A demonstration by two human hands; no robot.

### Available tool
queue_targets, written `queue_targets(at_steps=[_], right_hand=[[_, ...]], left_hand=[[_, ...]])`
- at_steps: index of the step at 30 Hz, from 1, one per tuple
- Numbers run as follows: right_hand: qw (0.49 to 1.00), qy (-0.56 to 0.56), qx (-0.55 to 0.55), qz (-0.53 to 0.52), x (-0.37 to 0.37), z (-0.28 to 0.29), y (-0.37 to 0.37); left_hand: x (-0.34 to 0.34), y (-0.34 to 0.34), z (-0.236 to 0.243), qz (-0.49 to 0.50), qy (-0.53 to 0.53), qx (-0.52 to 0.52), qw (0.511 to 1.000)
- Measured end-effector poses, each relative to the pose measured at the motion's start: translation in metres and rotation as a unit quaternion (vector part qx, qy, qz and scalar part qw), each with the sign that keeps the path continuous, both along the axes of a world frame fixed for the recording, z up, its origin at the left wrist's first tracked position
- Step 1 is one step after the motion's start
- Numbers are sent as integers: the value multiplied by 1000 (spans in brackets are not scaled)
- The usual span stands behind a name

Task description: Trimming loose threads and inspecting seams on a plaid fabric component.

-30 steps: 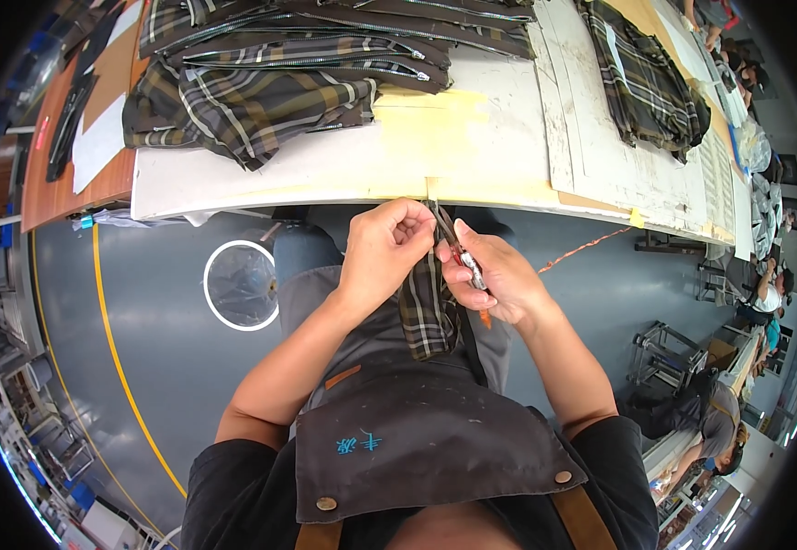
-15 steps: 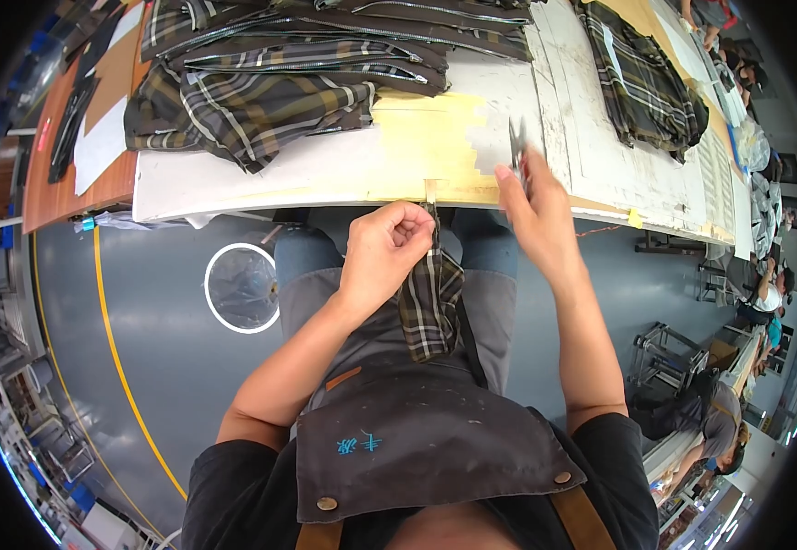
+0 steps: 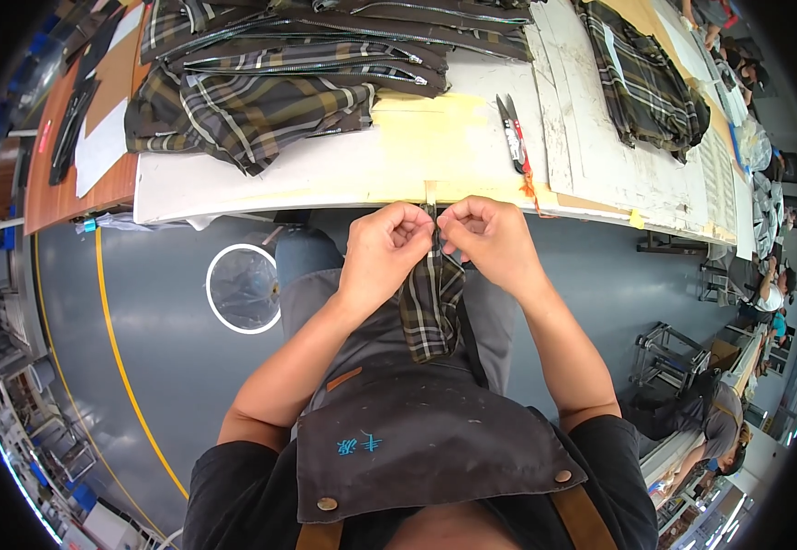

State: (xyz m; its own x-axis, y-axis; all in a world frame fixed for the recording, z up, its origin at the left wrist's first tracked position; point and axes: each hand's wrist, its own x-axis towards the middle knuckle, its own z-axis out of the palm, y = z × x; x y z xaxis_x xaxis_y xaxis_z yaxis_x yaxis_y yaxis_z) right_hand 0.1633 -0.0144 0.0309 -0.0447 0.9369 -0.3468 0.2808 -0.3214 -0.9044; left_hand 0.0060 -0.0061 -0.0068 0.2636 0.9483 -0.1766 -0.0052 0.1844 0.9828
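Observation:
At the table's front edge, my left hand (image 3: 389, 247) pinches the top of a dark plaid fabric piece (image 3: 428, 321), which hangs down over my grey apron. Just to the right of it, my right hand (image 3: 485, 238) is also closed on the narrow top of that piece, fingertips close to those of my left. A narrow strip runs up from between the hands to the edge; its detail is too small to make out. Thread snips (image 3: 514, 135) with a red handle and orange tassel lie on the white board behind my right hand.
Piled plaid pieces with zippers (image 3: 252, 110) cover the back left of the white worktop (image 3: 197, 183); a folded plaid stack (image 3: 641, 78) sits at right. A brown board (image 3: 45, 197) is far left. A round white-rimmed bin (image 3: 242, 286) stands below. Co-workers (image 3: 714, 422) sit along the right.
My right hand has put the snips down on the table and come back to the fabric beside my left hand. My left hand has stayed pinched on the piece.

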Motion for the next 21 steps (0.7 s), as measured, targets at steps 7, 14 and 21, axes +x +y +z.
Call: queue_targets(at_steps=[7,14,21], right_hand=[[1000,4,-23,17,2,3,7],[998,27,-43,20,4,5,9],[998,-12,-44,31,3,10,11]], left_hand=[[-2,1,-1,-27,11,23,999],[-1,2,1,-9,0,13,1000],[-2,3,4,-16,21,19,999]])
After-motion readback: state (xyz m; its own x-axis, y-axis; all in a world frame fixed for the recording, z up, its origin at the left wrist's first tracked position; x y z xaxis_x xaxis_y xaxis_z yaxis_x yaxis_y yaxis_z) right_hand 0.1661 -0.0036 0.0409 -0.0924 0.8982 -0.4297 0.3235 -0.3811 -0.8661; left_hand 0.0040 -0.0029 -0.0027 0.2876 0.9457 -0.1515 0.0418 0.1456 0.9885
